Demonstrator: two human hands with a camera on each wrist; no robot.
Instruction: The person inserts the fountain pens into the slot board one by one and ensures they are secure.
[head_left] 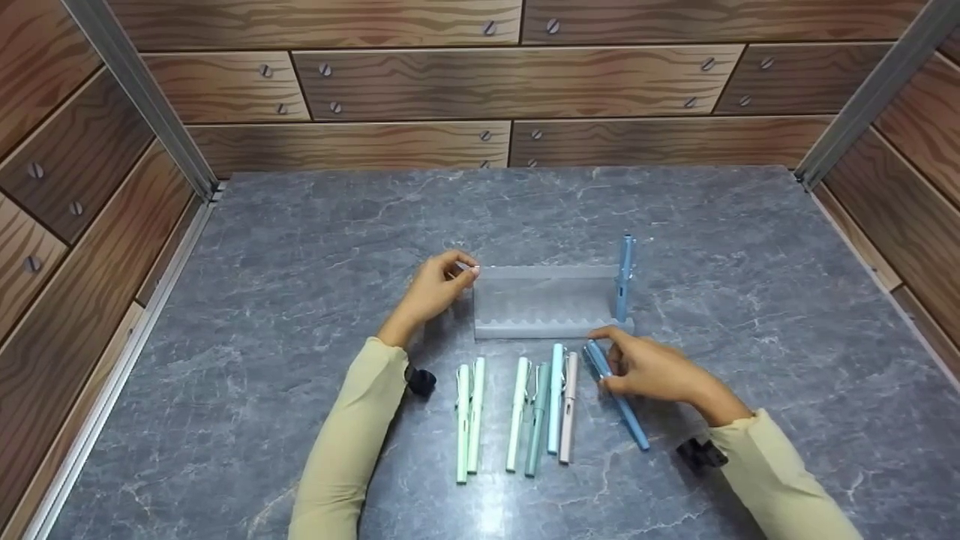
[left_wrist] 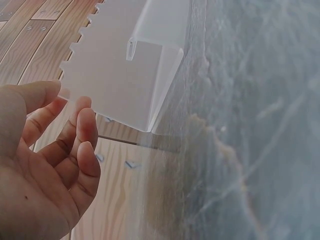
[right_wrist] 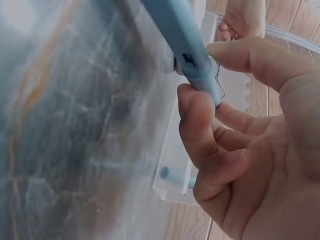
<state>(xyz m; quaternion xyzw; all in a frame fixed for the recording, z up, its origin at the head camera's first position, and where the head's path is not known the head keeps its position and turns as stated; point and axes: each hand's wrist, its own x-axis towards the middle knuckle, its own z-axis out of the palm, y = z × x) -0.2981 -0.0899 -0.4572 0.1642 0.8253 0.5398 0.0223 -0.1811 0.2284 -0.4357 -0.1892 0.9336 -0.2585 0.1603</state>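
Observation:
A frosted clear pen rack (head_left: pixel 544 296) with a notched edge stands mid-table. My left hand (head_left: pixel 436 289) pinches its upper left corner between thumb and fingertips; in the left wrist view the rack's sheet (left_wrist: pixel 112 65) shows at those fingertips. My right hand (head_left: pixel 656 369) holds a blue pen (head_left: pixel 632 426) near its clip end, just in front of the rack's right end. The right wrist view shows this pen (right_wrist: pixel 175 30) between thumb and fingers, its clip partly hidden. Another blue pen (head_left: pixel 624 281) stands upright at the rack's right end.
In front of the rack lie two pale green pens (head_left: pixel 462 427), a third pale green pen (head_left: pixel 517 416), a teal pen (head_left: pixel 536 420), a light blue pen (head_left: pixel 555 397) and a mauve pen (head_left: pixel 568 409). Wood-patterned walls (head_left: pixel 517 82) enclose the grey marbled table (head_left: pixel 300 240).

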